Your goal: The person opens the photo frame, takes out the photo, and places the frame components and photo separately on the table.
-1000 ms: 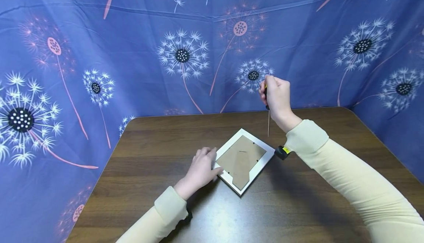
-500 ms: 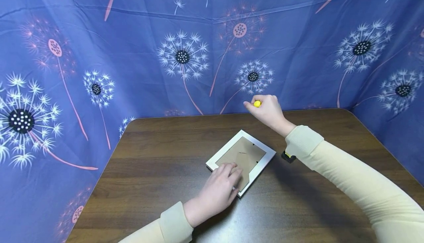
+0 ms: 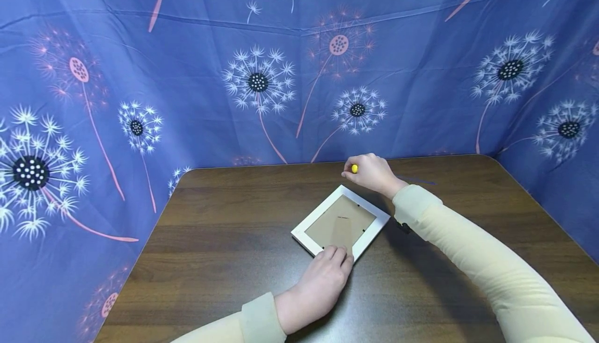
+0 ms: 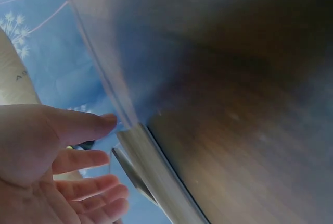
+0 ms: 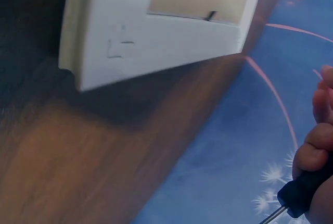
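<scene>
A white picture frame (image 3: 369, 234) lies face down on the table, its brown backing and backing stand (image 3: 342, 231) showing. My left hand (image 3: 323, 280) is at its near corner, fingertips over the stand's foot. In the left wrist view the fingers (image 4: 88, 187) are loosely extended beside the thin stand (image 4: 132, 174), which stands off from the frame's edge; no grip shows. Above the far right side of the frame, my right hand (image 3: 372, 173) grips a screwdriver (image 3: 354, 168) by its handle, the yellow end showing. Its dark handle and metal shaft (image 5: 273, 216) appear in the right wrist view.
The brown wooden table (image 3: 224, 218) extends on all sides of the frame. A blue cloth with dandelion prints (image 3: 196, 73) hangs behind the table's far edge. Small dark tabs (image 3: 364, 230) sit along the backing's edge.
My left hand has moved right and nearer, from the frame's left corner to its near corner. The right hand has come down and slightly left; the screwdriver has turned from pointing down.
</scene>
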Demonstrator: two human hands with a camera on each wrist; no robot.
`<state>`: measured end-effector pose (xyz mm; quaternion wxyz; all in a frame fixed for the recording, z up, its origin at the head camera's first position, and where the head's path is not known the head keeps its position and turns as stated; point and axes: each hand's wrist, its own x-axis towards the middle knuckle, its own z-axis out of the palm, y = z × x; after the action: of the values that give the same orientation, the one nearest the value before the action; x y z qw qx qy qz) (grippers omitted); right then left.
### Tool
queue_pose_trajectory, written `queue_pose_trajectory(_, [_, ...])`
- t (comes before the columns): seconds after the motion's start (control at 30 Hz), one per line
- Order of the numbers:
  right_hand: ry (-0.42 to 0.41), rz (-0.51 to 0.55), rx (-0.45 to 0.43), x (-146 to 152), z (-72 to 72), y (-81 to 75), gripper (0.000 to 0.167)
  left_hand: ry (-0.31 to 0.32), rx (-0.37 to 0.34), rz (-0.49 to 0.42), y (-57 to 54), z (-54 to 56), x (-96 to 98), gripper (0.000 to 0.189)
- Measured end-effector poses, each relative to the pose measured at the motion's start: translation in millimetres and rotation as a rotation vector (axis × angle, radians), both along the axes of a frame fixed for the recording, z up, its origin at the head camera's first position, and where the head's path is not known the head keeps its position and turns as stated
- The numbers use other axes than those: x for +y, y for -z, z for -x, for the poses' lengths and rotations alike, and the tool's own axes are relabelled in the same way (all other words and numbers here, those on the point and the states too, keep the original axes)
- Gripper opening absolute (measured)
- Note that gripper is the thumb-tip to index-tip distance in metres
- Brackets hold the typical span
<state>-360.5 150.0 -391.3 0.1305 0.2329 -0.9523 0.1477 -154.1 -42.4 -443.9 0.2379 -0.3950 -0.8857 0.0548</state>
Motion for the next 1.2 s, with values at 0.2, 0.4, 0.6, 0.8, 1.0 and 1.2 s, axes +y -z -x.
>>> queue_pose_trajectory(0.2, [0.006, -0.045, -0.093, -4, 8.6, 18.9, 0.015, -0.020, 0.020, 0.018, -1.7, 0.5, 9.1, 0.035])
queue_pose_trajectory(0.4, [0.013, -0.075, -0.192, -8, 13.9, 33.5, 0.027, -0.081, 0.028, 0.015, -1.4, -1.0, 15.9, 0.025])
queue_pose_trajectory(0.6, [0.028, -0.092, -0.263, -8, 16.6, 43.6, 0.030, -0.109, 0.031, 0.007, 1.1, 0.0, 18.7, 0.014])
queue_pose_trajectory(0.8, [0.027, -0.083, -0.289, -7, 15.3, 48.7, 0.031, -0.113, -0.009, 0.017, 1.7, 1.4, 20.5, 0.009])
queue_pose_trajectory(1.0, [0.031, -0.075, -0.288, -4, 15.2, 52.7, 0.031, -0.120, -0.021, 0.035, -0.1, 2.0, 22.0, 0.008])
queue_pose_trajectory(1.2, [0.044, -0.057, -0.300, -4, 13.6, 53.6, 0.031, -0.134, -0.027, 0.040, -0.3, 1.4, 22.0, 0.007])
